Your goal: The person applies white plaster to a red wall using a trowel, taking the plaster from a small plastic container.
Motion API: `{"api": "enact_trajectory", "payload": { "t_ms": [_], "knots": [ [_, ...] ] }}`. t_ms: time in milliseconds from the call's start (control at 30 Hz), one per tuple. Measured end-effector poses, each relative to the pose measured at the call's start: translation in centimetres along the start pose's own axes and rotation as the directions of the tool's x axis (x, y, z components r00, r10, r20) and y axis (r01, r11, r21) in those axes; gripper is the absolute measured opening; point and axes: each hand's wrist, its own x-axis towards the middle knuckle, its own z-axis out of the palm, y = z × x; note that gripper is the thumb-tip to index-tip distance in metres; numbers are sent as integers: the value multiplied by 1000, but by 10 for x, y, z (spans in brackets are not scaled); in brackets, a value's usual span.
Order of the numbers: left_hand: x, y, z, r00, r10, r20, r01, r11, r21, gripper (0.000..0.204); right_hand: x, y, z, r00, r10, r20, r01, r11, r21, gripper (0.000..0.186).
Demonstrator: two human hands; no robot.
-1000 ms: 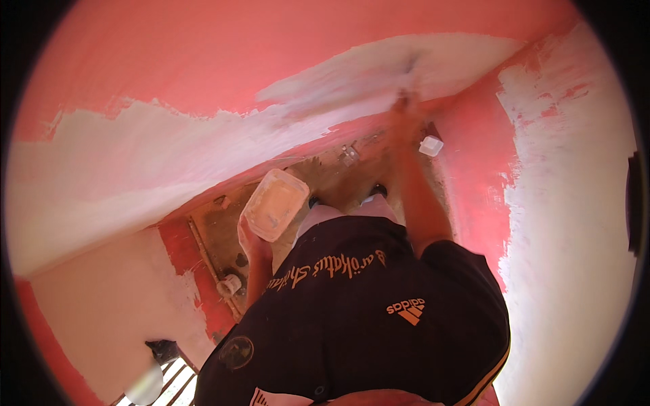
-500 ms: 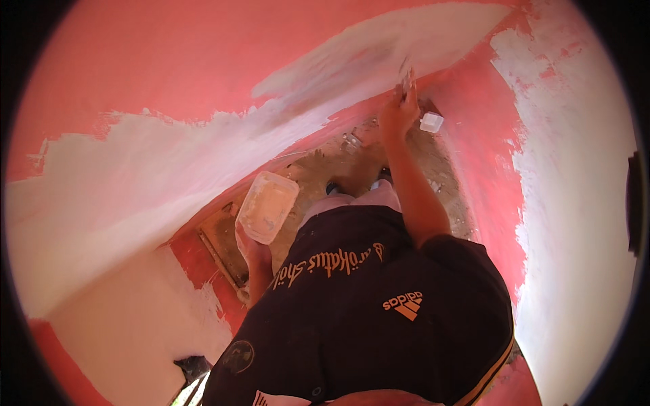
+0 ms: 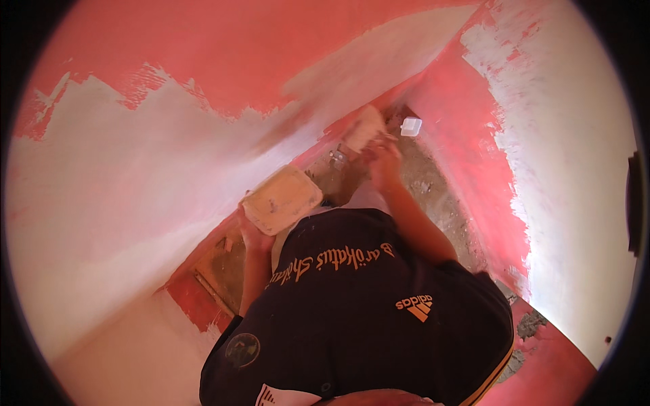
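My left hand (image 3: 254,232) grips a rectangular plastic tray (image 3: 283,197) with pale paint-like smears inside, held low at the middle left. My right hand (image 3: 384,162) is closed on a wide paintbrush (image 3: 365,127), its pale head blurred by motion, in front of me just up and right of the tray. Whether the bristles touch the wall cannot be told. Above both hands, the pink wall (image 3: 203,40) carries a broad, uneven band of white paint (image 3: 135,155), streaky in parts.
The side wall (image 3: 569,135) is part white, part pink. A small white container (image 3: 410,126) stands in the far corner on the dirty floor (image 3: 433,196). Small debris (image 3: 336,155) lies along the wall's foot. A board (image 3: 213,284) is at the lower left, rough grey patches (image 3: 531,325) lower right.
My right hand has come down and left from high on the wall, and the brush head now shows broad side on. The tray has shifted slightly right and up, still in my left hand.
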Motion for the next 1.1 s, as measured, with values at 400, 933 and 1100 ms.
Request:
{"api": "enact_trajectory", "payload": {
  "t_ms": [400, 933, 1100],
  "knots": [
    [40, -44, 102, 907, -64, 415, -209, 789, 578, 55, -12, -200, 32, 983, -132, -124, 131, 991, -10, 33],
    [31, -168, 271, 939, -52, 341, 9, 992, 126, 63, 4, -349, 49, 753, -119, 647, 645, 326, -691, 23],
    [23, -186, 297, 954, 67, 291, -165, 931, 327, 56, 22, -351, 80, 461, 286, 840, 874, 19, -486, 18]
  ]
}}
